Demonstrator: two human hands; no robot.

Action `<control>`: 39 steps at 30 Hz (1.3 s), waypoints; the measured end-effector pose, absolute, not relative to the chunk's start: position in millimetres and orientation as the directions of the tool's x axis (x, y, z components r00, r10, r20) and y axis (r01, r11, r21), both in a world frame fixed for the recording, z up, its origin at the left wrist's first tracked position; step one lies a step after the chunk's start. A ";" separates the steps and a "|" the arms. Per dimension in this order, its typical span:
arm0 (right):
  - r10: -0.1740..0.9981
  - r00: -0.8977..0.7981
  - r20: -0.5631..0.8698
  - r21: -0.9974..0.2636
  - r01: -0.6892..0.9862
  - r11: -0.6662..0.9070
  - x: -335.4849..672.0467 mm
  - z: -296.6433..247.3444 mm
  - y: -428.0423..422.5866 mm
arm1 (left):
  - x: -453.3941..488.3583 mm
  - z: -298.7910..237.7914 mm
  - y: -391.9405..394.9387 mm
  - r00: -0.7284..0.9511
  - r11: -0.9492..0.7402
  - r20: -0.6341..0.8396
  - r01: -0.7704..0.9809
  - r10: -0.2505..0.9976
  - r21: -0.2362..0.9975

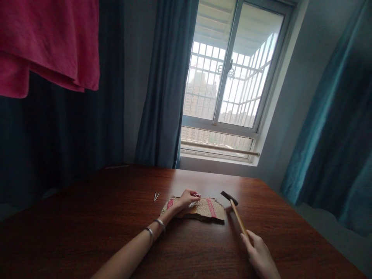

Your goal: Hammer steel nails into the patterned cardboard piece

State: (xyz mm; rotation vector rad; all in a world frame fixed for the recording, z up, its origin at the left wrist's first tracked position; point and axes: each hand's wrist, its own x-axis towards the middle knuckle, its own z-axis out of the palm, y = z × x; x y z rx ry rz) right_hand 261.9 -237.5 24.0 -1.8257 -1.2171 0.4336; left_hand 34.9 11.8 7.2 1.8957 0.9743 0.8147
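Note:
My right hand (258,248) is wrapped round the wooden handle of a hammer (238,215). The dark hammer head is raised slightly, just right of a torn piece of cardboard (219,212). Pink printed bands and many small dark marks cover the cardboard, which lies flat on the table. Over its middle, my left hand (187,198) is closed in a pinch on a small red-and-white piece (196,195), whose kind I cannot make out. Two metal bracelets (154,229) circle my left wrist.
Two thin silvery pieces (156,196) lie in a V left of the cardboard on the brown wooden table (87,228). Behind the table are a barred window (226,77) and blue curtains (165,77). A pink cloth (58,42) hangs at upper left.

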 end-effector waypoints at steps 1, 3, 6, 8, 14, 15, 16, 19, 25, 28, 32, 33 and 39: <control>0.888 0.446 0.111 -0.916 0.393 -0.083 256.0 30.0 -237.2 | 34.8 7.0 11.9 0.488 -0.351 0.166 0.316 0.857 0.881; 0.921 0.389 -0.015 -0.997 0.059 -0.041 242.9 43.6 -236.4 | 34.9 6.9 12.0 0.490 -0.350 0.166 0.312 0.856 0.884; 0.962 0.255 -0.097 -0.981 -0.185 -0.050 227.3 62.1 -233.9 | 35.4 7.2 12.3 0.488 -0.343 0.164 0.303 0.857 0.889; 0.979 0.143 -0.145 -0.957 -0.273 -0.102 220.5 69.3 -230.6 | 35.8 6.9 12.7 0.495 -0.343 0.162 0.300 0.854 0.890; 0.982 0.017 -0.186 -0.923 -0.344 -0.169 201.8 74.9 -218.1 | 36.6 5.0 12.8 0.486 -0.337 0.168 0.286 0.858 0.897; 0.983 0.017 -0.184 -0.924 -0.343 -0.168 199.0 75.7 -216.8 | 36.7 5.3 12.1 0.489 -0.336 0.170 0.276 0.856 0.901; 0.983 0.016 -0.184 -0.926 -0.338 -0.167 196.8 76.6 -215.7 | 36.7 5.8 11.4 0.490 -0.334 0.171 0.267 0.855 0.904; 0.979 0.028 -0.203 -0.931 -0.314 -0.184 193.3 78.4 -213.9 | 37.0 8.2 9.0 0.489 -0.332 0.172 0.263 0.855 0.906; 0.976 0.043 -0.216 -0.926 -0.326 -0.190 195.8 74.4 -212.5 | 37.5 8.9 8.7 0.464 -0.328 0.156 0.319 0.872 0.889; 0.976 0.023 -0.217 -0.915 -0.353 -0.195 197.6 73.1 -212.0 | 37.2 7.3 10.3 0.468 -0.332 0.156 0.320 0.870 0.887; 0.976 0.012 -0.218 -0.901 -0.387 -0.196 198.0 73.2 -211.1 | 36.2 6.6 11.4 0.491 -0.332 0.148 0.311 0.858 0.890; 0.975 0.014 -0.223 -0.901 -0.385 -0.201 197.9 73.5 -211.0 | 36.0 6.6 11.5 0.490 -0.328 0.142 0.316 0.860 0.890; 0.977 0.016 -0.213 -0.908 -0.371 -0.193 197.3 75.6 -210.4 | 35.9 4.8 13.7 0.488 -0.321 0.137 0.317 0.862 0.892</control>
